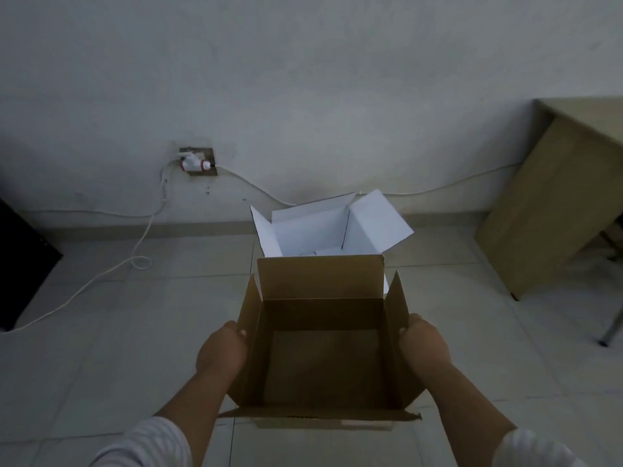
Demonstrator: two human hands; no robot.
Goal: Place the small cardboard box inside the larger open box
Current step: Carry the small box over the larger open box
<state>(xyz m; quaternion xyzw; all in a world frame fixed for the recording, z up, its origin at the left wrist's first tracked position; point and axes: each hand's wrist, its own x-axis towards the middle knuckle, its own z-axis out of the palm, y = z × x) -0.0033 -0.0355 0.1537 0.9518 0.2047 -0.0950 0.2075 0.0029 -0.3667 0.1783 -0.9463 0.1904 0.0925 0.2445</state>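
Brown box (323,352) is up off the floor, carried btwn both hands, open top facing the camera, flaps splayed. Left hand (220,350) clamps the side wall at 9 o'clock, right hand (425,348) the wall at 3 o'clock; thumbs hook over the rims, other fingers hidden behind the cardboard. Squeezing opposite walls probably keeps it level w/o crushing the flaps. White box (323,230) sits on the tiled floor (101,332) at 12 o'clock, just beyond the brown one, flaps open so its mouth is clear. Brown box isn't inside yet; looks like mid-carry. Desk (553,197) at 2 o'clock, wall socket (197,162) w/ cable at 10 o'clock.
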